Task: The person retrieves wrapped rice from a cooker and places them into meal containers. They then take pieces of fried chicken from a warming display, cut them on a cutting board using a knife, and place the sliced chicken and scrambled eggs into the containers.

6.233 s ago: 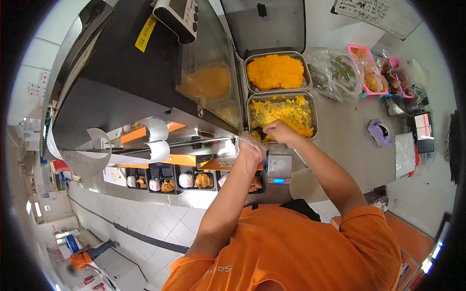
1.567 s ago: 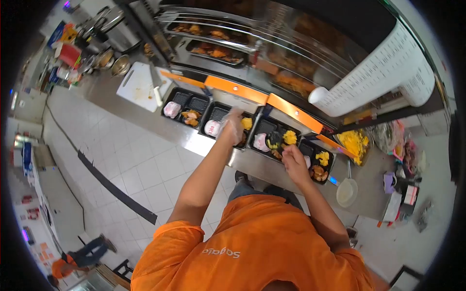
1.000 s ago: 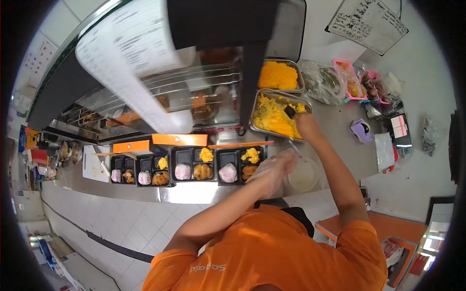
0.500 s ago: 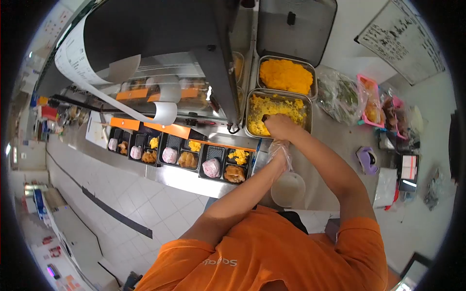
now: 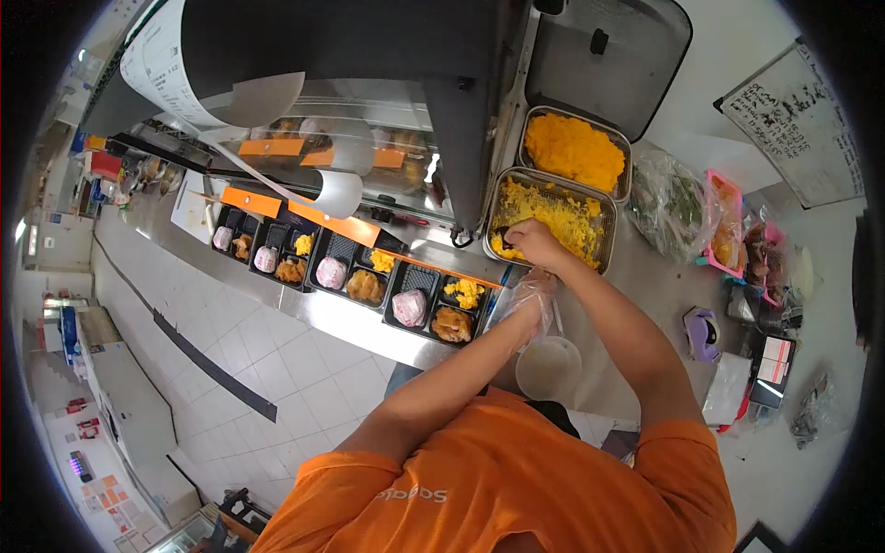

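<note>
My right hand (image 5: pixel 536 245) is closed around a dark utensil (image 5: pixel 501 234) at the near left corner of a metal tray (image 5: pixel 608 241). Yellow scrambled egg (image 5: pixel 562 214) covers part of that tray's bottom. The utensil's working end is hard to make out. My left hand (image 5: pixel 532 297), in a clear plastic glove, is below my right wrist at the tray's near side; its fingers are mostly hidden. Black compartment boxes (image 5: pixel 417 280) stand in a row to the left, holding wrapped white-pink balls (image 5: pixel 409 307), browned pieces (image 5: pixel 453 323) and, in several, egg (image 5: pixel 464 293).
Behind is a second tray of orange-yellow food (image 5: pixel 573 153) with a raised dark lid (image 5: pixel 599 69). A glass-fronted cabinet (image 5: pixel 369 138) rises at left. A round pale tub (image 5: pixel 548 367) sits near my body. Bagged greens (image 5: pixel 668 207), pink baskets (image 5: pixel 725 221) and a purple tape dispenser (image 5: pixel 702 334) are at right.
The whole view has shifted, with the counter lower and further right. My right hand has moved toward the egg tray's near left corner, and my gloved left hand shows more.
</note>
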A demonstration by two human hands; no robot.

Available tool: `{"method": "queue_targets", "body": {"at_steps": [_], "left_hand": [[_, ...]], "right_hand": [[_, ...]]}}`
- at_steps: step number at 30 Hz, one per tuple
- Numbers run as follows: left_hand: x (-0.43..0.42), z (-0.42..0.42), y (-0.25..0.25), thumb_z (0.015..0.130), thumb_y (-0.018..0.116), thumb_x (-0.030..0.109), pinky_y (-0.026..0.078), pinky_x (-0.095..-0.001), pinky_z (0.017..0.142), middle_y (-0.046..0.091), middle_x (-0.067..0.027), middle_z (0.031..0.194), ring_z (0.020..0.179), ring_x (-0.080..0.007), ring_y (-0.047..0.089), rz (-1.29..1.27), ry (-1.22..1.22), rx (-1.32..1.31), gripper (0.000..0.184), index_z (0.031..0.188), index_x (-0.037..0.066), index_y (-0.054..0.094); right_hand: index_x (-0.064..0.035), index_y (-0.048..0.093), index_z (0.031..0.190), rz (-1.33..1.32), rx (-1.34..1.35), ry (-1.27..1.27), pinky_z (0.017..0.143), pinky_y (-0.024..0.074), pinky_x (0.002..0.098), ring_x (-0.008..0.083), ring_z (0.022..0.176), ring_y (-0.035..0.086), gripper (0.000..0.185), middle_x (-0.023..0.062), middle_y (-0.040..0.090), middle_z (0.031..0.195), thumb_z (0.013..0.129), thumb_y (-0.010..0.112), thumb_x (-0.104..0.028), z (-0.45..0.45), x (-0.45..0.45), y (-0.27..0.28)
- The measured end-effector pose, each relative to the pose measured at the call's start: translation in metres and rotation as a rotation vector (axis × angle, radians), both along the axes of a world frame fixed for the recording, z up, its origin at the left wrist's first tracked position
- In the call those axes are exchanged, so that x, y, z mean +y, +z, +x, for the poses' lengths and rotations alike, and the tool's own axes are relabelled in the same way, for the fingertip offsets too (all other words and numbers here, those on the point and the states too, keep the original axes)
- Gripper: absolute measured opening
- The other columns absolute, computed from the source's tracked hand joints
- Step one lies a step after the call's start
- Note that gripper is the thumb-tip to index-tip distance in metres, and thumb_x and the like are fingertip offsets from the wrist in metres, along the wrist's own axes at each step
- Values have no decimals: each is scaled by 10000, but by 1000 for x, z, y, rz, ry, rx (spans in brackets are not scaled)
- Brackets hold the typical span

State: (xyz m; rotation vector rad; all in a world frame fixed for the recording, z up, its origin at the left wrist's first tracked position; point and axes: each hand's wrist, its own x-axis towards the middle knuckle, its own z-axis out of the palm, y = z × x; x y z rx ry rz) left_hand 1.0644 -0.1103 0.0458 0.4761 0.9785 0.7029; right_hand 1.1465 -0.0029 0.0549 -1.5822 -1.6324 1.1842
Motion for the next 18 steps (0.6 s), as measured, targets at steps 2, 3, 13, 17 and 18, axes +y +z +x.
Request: {"method": "queue_targets", "body": {"at_steps": [2, 3, 13, 17, 18], "left_hand": [[1, -2, -5, 984, 591, 267, 417, -340, 696, 536, -2, 907, 825, -122, 493, -10, -26, 2, 127, 970, 141, 582], [3, -4, -10, 972, 586, 248, 416, -343, 698, 534, -5, 908, 826, -122, 489, -6, -76, 56, 110, 957, 140, 574], [11, -10, -6, 934, 593, 208, 409, -359, 666, 528, -23, 864, 779, -137, 483, -112, -92, 176, 91, 951, 123, 566], [11, -6, -7, 928, 597, 205, 406, -362, 655, 527, -27, 849, 763, -141, 482, -134, -69, 207, 97, 962, 118, 572], [11, -6, -8, 926, 599, 204, 406, -363, 653, 526, -28, 846, 759, -143, 481, -139, -65, 212, 99, 964, 116, 574]], "right_hand": [[37, 740, 854, -297, 177, -171, 582, 495, 388, 256, 627, 642, 239, 140, 701, 747, 919, 684, -186, 6, -4, 11], [37, 738, 874, -381, 266, -209, 571, 486, 380, 235, 616, 628, 233, 119, 683, 732, 922, 684, -185, 11, -4, 18], [37, 708, 946, 223, -530, 33, 632, 536, 441, 325, 692, 680, 179, 179, 699, 813, 905, 634, -121, 32, -7, 44], [40, 746, 901, 137, -877, 332, 789, 581, 528, 451, 886, 716, 220, 277, 730, 947, 860, 596, -116, 12, -11, 72], [39, 747, 890, 109, -852, 387, 791, 581, 525, 449, 895, 718, 219, 276, 727, 926, 860, 596, -117, 5, -10, 72]]}}
